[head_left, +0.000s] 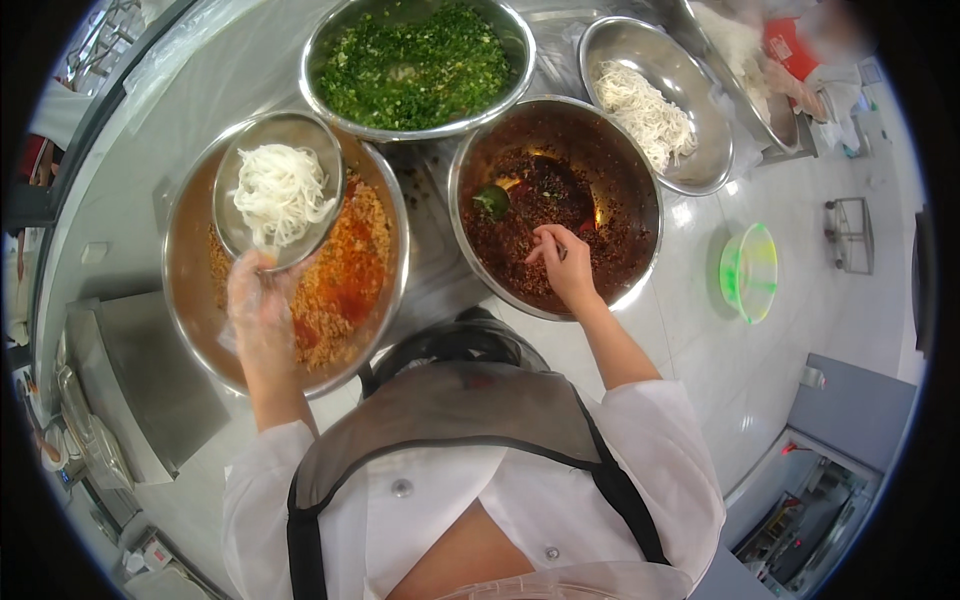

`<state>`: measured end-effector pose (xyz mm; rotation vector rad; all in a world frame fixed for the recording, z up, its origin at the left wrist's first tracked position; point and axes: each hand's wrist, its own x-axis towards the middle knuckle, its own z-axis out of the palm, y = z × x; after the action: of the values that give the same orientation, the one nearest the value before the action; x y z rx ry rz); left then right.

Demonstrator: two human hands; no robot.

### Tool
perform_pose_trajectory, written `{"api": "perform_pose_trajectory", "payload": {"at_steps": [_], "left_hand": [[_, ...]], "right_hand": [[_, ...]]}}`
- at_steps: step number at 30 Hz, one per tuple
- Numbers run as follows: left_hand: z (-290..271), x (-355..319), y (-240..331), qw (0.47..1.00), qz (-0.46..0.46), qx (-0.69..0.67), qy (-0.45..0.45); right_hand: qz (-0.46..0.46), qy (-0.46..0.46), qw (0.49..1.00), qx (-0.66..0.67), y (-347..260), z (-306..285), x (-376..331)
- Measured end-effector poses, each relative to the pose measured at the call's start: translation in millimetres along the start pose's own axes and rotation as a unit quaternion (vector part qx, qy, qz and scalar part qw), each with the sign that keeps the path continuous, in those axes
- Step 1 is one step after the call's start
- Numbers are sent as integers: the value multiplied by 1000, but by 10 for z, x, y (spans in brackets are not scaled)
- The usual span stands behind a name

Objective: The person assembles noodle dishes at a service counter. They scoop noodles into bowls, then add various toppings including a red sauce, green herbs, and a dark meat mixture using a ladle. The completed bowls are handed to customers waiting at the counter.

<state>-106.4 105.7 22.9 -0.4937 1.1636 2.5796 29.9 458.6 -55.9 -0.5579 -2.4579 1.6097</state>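
My left hand, in a clear plastic glove, grips the near rim of a small round bowl. A heap of white noodles lies in that bowl. The bowl is over a large steel basin of orange, crumbly minced food. My right hand is over a deep steel basin of dark red chili oil with flakes. Its fingers are curled together; what they hold, if anything, is hidden. Beside them in the oil sits a small, round, dark green thing, its kind unclear.
Behind stands a steel basin of chopped greens. Right of it, an oval steel bowl holds more noodles. Another person's gloved hand is at a steel tray. A green-tinted basin is at the right.
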Motion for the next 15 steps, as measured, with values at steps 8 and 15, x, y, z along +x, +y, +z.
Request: {"api": "perform_pose_trajectory", "payload": {"at_steps": [8, 15], "left_hand": [[129, -163, -261, 999, 6, 36, -3], [168, -168, -582, 998, -15, 65, 7]], "right_hand": [[138, 71, 961, 230, -38, -383, 24], [28, 100, 968, 226, -824, -779, -83]]}}
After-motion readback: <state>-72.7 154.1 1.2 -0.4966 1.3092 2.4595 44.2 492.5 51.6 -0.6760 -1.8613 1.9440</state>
